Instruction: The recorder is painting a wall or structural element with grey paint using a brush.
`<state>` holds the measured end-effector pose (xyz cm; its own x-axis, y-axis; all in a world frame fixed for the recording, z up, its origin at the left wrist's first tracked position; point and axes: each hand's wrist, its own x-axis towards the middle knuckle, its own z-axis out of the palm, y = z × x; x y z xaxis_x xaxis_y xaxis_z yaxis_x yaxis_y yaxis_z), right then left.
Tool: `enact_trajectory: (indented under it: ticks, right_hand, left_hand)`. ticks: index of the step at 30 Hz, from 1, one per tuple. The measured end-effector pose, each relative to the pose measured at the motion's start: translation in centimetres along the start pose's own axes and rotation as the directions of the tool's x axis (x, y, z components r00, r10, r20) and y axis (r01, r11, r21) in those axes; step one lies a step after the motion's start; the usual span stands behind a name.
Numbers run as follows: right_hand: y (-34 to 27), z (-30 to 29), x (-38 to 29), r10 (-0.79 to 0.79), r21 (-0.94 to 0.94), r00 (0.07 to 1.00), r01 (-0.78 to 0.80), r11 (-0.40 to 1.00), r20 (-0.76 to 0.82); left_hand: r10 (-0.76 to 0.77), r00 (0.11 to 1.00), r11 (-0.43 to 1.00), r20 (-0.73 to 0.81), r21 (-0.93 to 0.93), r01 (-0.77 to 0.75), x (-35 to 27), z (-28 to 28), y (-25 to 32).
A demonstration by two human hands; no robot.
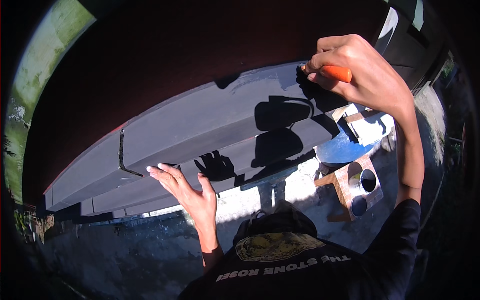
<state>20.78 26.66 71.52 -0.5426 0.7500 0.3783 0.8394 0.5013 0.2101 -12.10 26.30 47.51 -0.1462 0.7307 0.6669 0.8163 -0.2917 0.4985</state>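
Note:
My right hand (348, 65) grips a paintbrush by its orange handle (337, 74). Its tip meets the upper face of a grey painted stepped ledge (210, 108), close to the dark wall; shadow hides most of the tip. A patch of uneven grey tone lies left of that hand. My left hand (187, 183) holds nothing, its fingers spread and the fingertips at the ledge's lower edge; whether they touch it cannot be told. A black angled line (121, 152) crosses the ledge above and left of these fingertips.
A tiled stool or small table (369, 163) at lower right carries an open can (365, 180) and a dark round lid or container (359, 206). Behind it sits a blue rounded object (343, 148). A green mottled wall (48, 56) bounds the left. Shadows fall across the ledge.

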Motion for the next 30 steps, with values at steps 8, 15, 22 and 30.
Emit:
enact_trajectory:
  ticks: [8,15,22,30]
  right_hand:
    - [-5.6,1.2,8.7,-0.331,0.273,0.94,0.34,0.9,-0.081]
    - [-3.2,4.1,8.3,-0.354,0.384,0.912,0.408,0.828,-0.207]
    - [7.4,1.4,-5.4,-0.055,0.236,0.993,0.08,0.968,-0.109]
    - [12.1,-0.3,-14.3,0.291,0.031,0.928,-0.291,0.956,-0.233]
  left_hand:
    - [0.01,0.999,1.0,-0.036,0.016,-0.009,0.1,0.9,0.2]
    - [0.003,1.0,0.996,-0.007,0.09,-0.003,0.1,1.1,0.0]
    - [0.031,0.998,0.996,-0.049,0.082,-0.027,0.0,1.0,0.1]
    - [0.051,0.996,0.994,-0.072,0.097,-0.044,-0.2,1.4,-0.3]
